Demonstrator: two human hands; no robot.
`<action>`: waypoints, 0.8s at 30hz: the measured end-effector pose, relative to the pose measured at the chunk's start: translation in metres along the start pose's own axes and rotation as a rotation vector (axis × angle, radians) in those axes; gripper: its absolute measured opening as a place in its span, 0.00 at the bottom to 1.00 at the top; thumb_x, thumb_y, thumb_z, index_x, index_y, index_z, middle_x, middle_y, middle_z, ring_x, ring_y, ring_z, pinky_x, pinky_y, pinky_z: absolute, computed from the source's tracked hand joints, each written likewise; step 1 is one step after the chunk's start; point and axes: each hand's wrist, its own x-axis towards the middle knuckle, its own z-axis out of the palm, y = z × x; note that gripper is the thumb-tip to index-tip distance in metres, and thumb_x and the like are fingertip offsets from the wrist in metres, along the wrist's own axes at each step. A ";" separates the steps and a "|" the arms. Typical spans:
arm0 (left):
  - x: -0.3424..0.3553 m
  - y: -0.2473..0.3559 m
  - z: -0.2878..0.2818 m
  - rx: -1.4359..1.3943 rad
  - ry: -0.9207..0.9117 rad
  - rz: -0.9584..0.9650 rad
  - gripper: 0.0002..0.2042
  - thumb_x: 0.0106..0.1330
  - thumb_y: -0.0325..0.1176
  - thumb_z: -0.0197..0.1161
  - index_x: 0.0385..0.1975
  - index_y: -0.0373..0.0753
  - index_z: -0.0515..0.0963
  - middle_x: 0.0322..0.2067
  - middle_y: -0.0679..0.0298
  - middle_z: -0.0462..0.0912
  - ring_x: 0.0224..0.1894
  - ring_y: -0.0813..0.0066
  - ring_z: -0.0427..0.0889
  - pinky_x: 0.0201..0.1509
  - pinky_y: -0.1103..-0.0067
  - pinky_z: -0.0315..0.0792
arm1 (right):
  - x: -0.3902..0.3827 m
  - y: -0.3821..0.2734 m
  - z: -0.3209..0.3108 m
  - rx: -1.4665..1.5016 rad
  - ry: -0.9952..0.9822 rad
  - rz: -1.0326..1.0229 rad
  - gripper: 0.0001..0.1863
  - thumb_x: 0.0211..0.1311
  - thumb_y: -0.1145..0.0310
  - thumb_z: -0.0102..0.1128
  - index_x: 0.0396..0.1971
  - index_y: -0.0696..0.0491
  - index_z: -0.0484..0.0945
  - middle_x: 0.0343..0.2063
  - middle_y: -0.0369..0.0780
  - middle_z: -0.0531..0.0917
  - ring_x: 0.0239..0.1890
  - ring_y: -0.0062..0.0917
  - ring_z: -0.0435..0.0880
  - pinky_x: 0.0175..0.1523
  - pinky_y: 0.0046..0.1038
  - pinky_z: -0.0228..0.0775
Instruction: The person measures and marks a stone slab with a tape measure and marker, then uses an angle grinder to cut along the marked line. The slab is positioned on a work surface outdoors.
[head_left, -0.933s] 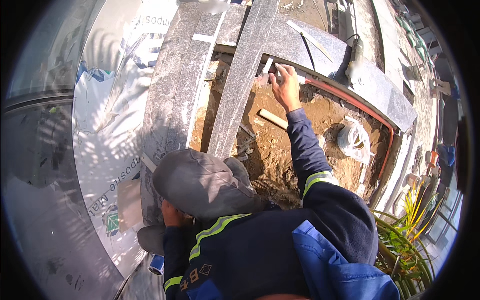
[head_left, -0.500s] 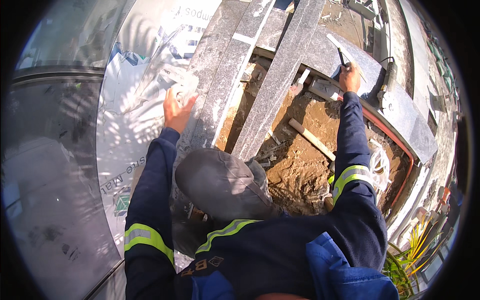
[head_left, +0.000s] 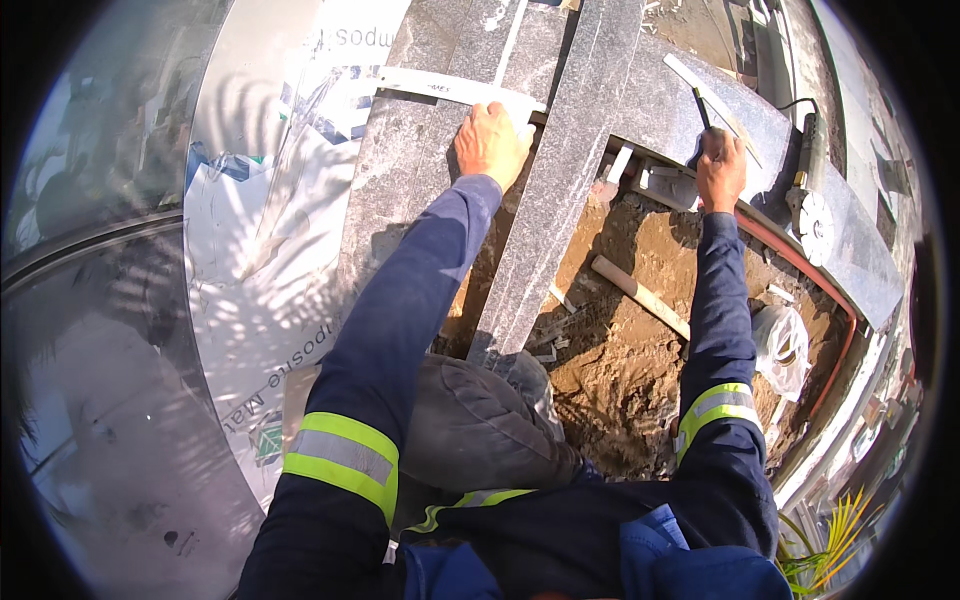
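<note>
White, long, thin flat strip point(head_left: 440, 86): laid across grey speckled stone slabs point(head_left: 400, 185), extending mostly left of the left grip point(head_left: 493, 145), which is closed on its right part; judged light, slightly springy, apt to slide, best held flat near mid-length. Slender black pencil-like marker point(head_left: 702, 108): projecting ahead of the right grip point(head_left: 722, 172), closed around it; judged light, stiff, best taken near the tip. Versus the earlier frame: left grip shifted rightward, strip now across the slabs, marker still held.

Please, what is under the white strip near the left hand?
Grey speckled stone slabs show on both long sides of the white strip. The surface directly beneath is covered, so I cannot see it.
</note>
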 end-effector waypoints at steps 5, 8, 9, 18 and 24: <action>0.006 -0.007 -0.007 -0.004 0.059 -0.076 0.29 0.59 0.50 0.76 0.48 0.30 0.77 0.46 0.45 0.81 0.48 0.47 0.85 0.53 0.60 0.79 | 0.001 -0.013 -0.007 0.069 0.023 0.012 0.09 0.68 0.65 0.65 0.42 0.53 0.82 0.37 0.46 0.80 0.41 0.45 0.81 0.46 0.43 0.72; 0.001 -0.008 -0.013 -0.028 0.018 -0.093 0.31 0.59 0.49 0.77 0.52 0.32 0.74 0.46 0.44 0.81 0.49 0.46 0.84 0.53 0.59 0.79 | 0.000 -0.014 -0.008 0.066 0.023 0.017 0.09 0.67 0.65 0.66 0.44 0.52 0.84 0.37 0.46 0.81 0.41 0.43 0.82 0.47 0.42 0.73; -0.002 -0.007 -0.015 -0.021 0.014 -0.083 0.32 0.59 0.49 0.77 0.53 0.32 0.74 0.46 0.44 0.81 0.49 0.45 0.84 0.54 0.59 0.79 | 0.000 -0.012 -0.008 0.060 0.011 0.025 0.10 0.69 0.63 0.64 0.45 0.51 0.84 0.39 0.45 0.82 0.42 0.43 0.82 0.47 0.41 0.74; -0.011 -0.022 -0.008 -0.021 -0.020 0.072 0.31 0.60 0.42 0.73 0.59 0.34 0.70 0.53 0.42 0.74 0.55 0.43 0.79 0.59 0.58 0.76 | 0.005 0.002 -0.005 -0.013 0.018 -0.052 0.11 0.74 0.63 0.59 0.45 0.54 0.80 0.39 0.46 0.84 0.41 0.41 0.84 0.47 0.39 0.74; -0.015 -0.033 -0.009 -0.034 -0.015 0.102 0.30 0.59 0.40 0.72 0.58 0.32 0.70 0.55 0.45 0.72 0.58 0.44 0.77 0.61 0.54 0.73 | -0.007 -0.148 -0.052 0.563 0.040 0.112 0.10 0.74 0.67 0.59 0.42 0.60 0.80 0.35 0.48 0.83 0.39 0.41 0.83 0.45 0.36 0.74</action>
